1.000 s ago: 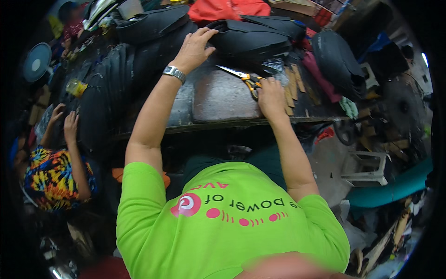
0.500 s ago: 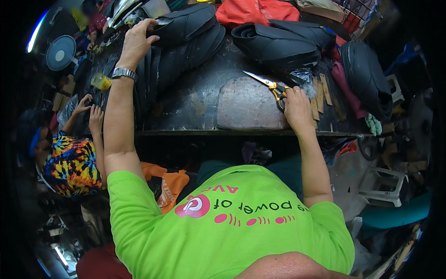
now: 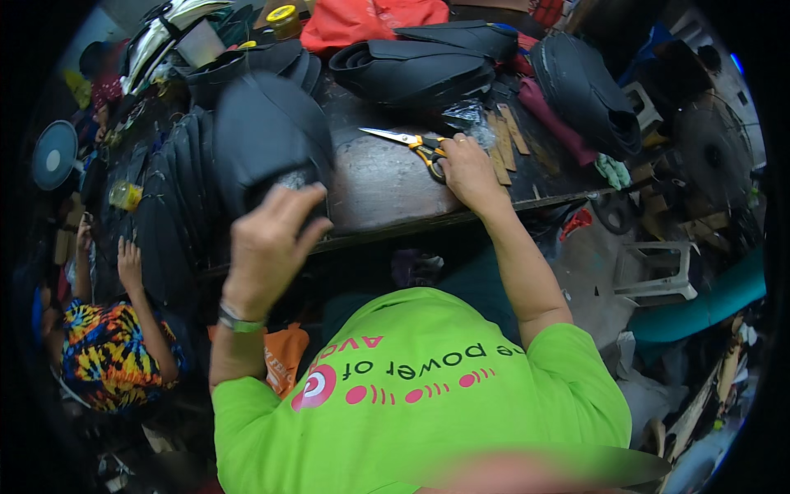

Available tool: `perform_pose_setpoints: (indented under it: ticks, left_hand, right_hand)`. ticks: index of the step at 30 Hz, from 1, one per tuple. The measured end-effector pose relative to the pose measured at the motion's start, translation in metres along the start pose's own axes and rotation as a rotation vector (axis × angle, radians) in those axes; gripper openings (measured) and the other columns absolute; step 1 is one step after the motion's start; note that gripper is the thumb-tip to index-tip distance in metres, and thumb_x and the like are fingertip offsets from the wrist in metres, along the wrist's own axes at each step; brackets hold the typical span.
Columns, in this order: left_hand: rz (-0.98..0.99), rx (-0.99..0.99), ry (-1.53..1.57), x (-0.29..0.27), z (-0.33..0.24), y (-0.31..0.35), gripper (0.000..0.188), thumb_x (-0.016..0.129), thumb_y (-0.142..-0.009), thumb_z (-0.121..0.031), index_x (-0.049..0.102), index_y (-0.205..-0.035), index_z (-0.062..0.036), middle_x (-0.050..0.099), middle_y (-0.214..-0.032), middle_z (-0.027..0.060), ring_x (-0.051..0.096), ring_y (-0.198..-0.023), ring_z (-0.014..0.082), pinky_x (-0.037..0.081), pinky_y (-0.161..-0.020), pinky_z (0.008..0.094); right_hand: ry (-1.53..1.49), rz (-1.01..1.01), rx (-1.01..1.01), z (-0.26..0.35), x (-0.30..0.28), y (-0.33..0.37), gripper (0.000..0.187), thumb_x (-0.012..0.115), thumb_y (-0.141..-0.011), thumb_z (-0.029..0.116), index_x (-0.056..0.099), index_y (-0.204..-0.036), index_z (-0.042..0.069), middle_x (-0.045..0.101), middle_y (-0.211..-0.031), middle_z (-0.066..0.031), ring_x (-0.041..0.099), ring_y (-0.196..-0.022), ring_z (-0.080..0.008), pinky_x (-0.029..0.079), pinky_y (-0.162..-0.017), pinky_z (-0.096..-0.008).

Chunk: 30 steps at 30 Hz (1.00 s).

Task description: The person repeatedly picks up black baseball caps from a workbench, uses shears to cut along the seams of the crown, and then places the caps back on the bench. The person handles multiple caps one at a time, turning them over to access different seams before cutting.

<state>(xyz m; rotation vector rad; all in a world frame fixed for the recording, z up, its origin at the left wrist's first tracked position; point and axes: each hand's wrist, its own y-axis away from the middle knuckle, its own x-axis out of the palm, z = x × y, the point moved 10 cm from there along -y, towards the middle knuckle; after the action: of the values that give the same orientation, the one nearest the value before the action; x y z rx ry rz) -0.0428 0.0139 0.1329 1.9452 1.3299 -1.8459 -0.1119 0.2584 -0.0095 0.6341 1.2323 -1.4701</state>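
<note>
A curved black sheet piece (image 3: 267, 136), blurred by motion, lies over the near left part of the dark table. My left hand (image 3: 271, 247), also smeared, has its fingers at the near end of this piece and seems to grip it, the thumb standing apart. A shiny clear bit shows by the fingertips. My right hand (image 3: 473, 173) rests on the table, fingers around the handles of yellow-and-black scissors (image 3: 424, 148). The blades point left, slightly parted, over a smooth worn board (image 3: 383, 185).
Upright black pieces (image 3: 177, 181) stand in a row on the left. Rolled black bundles (image 3: 411, 74) and a red bag (image 3: 370, 20) lie at the back. Wooden strips (image 3: 502, 144) are right of the scissors. Another person's hand (image 3: 129, 263) is at the left edge.
My left hand has come from the far stack back toward me, and a black piece has moved nearer with it. The right hand stays on the scissors. The view has shifted.
</note>
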Motion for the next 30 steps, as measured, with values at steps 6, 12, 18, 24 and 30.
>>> perform_pose_setpoints:
  ticks: [6,12,18,24,30]
  left_hand:
    - [-0.044,-0.125,0.24,0.063,0.024,0.039,0.045,0.081,-0.079,-0.017,0.066,-0.119,-0.005,0.067,-0.102,0.0113,0.066,-0.086,0.0277,0.054,-0.076,0.036]
    - [-0.676,-0.442,0.482,0.047,0.13,0.102,0.025,0.057,-0.103,-0.018,0.066,-0.118,-0.0007,0.066,-0.111,0.0079,0.061,-0.105,0.0182,0.047,-0.096,0.032]
    - [-0.633,-0.697,0.631,0.105,0.187,0.125,0.02,0.055,-0.103,-0.014,0.069,-0.109,0.0001,0.067,-0.104,0.0039,0.062,-0.095,0.0143,0.048,-0.089,0.0274]
    - [-0.55,-0.593,0.41,0.099,0.166,0.109,0.011,0.061,-0.098,-0.006,0.07,-0.102,-0.0001,0.066,-0.098,0.0047,0.062,-0.091,0.0137,0.049,-0.083,0.0273]
    - [-0.535,-0.585,0.408,0.096,0.162,0.104,0.013,0.061,-0.099,-0.007,0.07,-0.103,0.0,0.066,-0.098,0.0047,0.061,-0.092,0.0143,0.048,-0.084,0.0278]
  right_hand:
    - [-0.377,0.134,0.163,-0.045,-0.029,-0.016,0.019,0.069,-0.087,0.018,0.071,-0.095,0.0,0.069,-0.092,-0.0205,0.067,-0.09,-0.0372,0.052,-0.08,-0.0427]
    - [0.087,-0.362,0.033,-0.123,-0.118,-0.107,0.023,0.065,-0.089,0.024,0.072,-0.101,0.006,0.069,-0.102,-0.0186,0.065,-0.097,-0.0387,0.052,-0.084,-0.0465]
    - [0.336,-0.087,0.091,-0.207,-0.076,-0.209,0.048,0.073,-0.085,0.025,0.061,-0.128,0.009,0.066,-0.121,-0.0196,0.061,-0.117,-0.0368,0.049,-0.101,-0.0454]
    - [0.356,0.126,0.109,-0.241,-0.039,-0.234,0.05,0.078,-0.081,0.026,0.064,-0.128,0.016,0.066,-0.124,-0.0166,0.061,-0.117,-0.0349,0.047,-0.102,-0.0481]
    - [0.356,-0.054,-0.002,-0.183,-0.106,-0.228,0.032,0.071,-0.086,0.034,0.07,-0.113,0.017,0.072,-0.107,-0.0076,0.067,-0.105,-0.0292,0.049,-0.094,-0.0452]
